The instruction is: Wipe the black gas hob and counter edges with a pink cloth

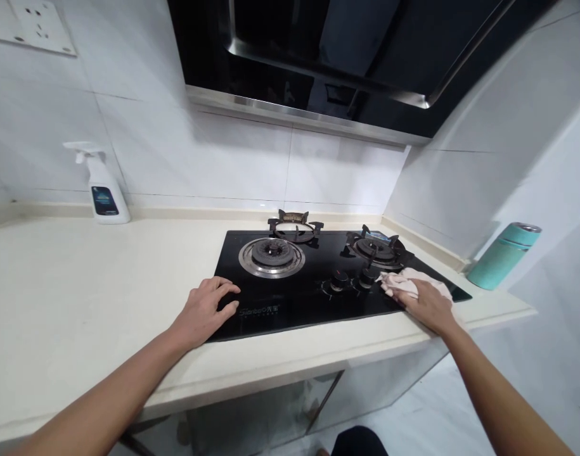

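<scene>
My right hand (426, 305) presses a pale pink cloth (432, 283) onto the right front part of the black gas stove (290, 311), beside the control knobs (339, 280). At the stove's left front corner rests my left hand (208, 309), fingers apart and holding nothing. The left burner (272, 252) sits bare in its metal ring. Its pan support (295, 228) stands off it, near the wall behind the stove. On the right burner (375, 248) a black pan support is in place.
A white spray bottle (107, 193) stands against the wall at the left back of the cream countertop (80, 285). At the right end is a turquoise thermos flask (503, 256). The black range hood (309, 76) overhangs the stove; wall sockets (37, 25) are upper left.
</scene>
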